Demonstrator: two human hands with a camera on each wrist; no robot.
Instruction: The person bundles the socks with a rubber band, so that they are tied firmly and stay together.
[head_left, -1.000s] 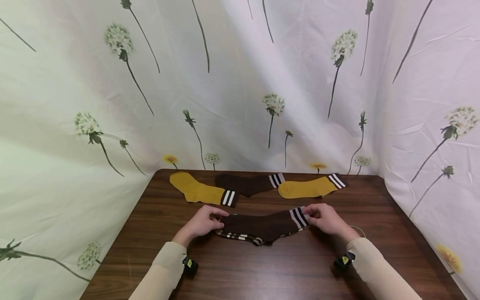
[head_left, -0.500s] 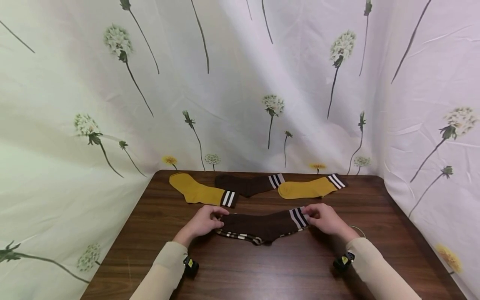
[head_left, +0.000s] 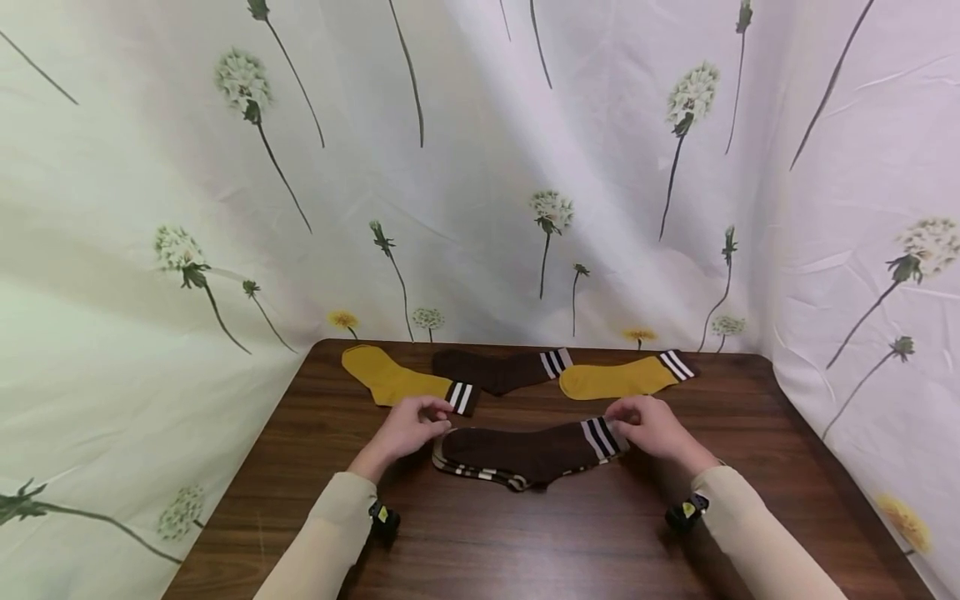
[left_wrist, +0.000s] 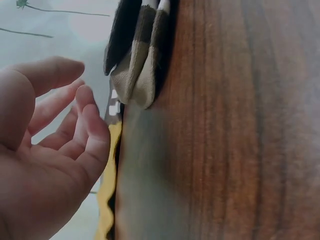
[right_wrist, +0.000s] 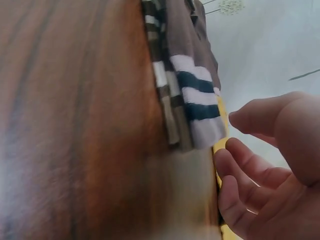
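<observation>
A dark brown sock (head_left: 517,450) with a pale cuff and black stripes lies flat in the middle of the table. Beneath it, striped socks (left_wrist: 145,65) in beige, brown and white show along the near edge. My left hand (head_left: 408,429) is just beyond the toe end, fingers loosely bent and holding nothing; the left wrist view shows a gap to the fabric. By the cuff (right_wrist: 200,100) is my right hand (head_left: 656,429), its thumb and fingers parted and apart from the sock in the right wrist view.
Along the back of the wooden table (head_left: 480,542) lie a yellow sock (head_left: 397,379) at left, another dark brown sock (head_left: 495,371) in the middle and a second yellow sock (head_left: 615,379) at right. A flower-printed curtain (head_left: 480,167) hangs behind and at both sides.
Both hands have let go of the dark brown sock's ends and lifted slightly away from it. The stacked socks stay where they were, and the toe end is now uncovered.
</observation>
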